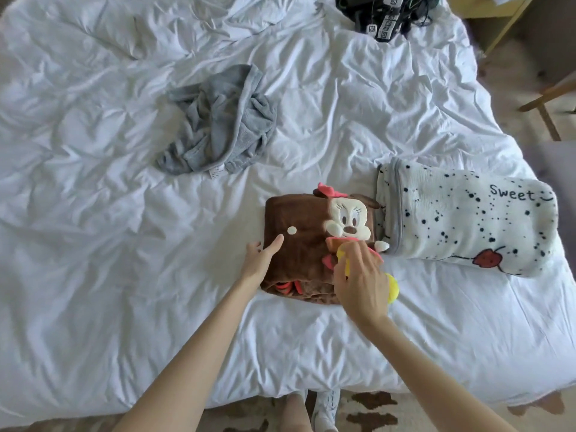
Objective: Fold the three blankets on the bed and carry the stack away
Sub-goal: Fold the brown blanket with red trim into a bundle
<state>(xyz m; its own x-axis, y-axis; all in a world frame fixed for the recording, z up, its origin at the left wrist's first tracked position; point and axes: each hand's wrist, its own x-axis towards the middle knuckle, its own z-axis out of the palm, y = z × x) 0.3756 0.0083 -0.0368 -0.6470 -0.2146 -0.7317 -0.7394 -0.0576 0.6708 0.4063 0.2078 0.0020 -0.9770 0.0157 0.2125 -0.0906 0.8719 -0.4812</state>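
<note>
**Brown bundle squared; grey blanket lies up and to the left**

The folded brown fleece blanket with a cartoon-mouse applique (299, 244) sits near the bed's front edge, both hands on it. The left hand (260, 260) lies flat and open along its left side; the right hand (358, 275) presses its right part, fingers loosely curled, clasping nothing. Just right lies the folded white spotted blanket (467, 219). The crumpled grey fleece blanket (218, 123) lies farther up the white bed (93, 244), nearer the left hand: likely the last of the 3 to fold.
</note>
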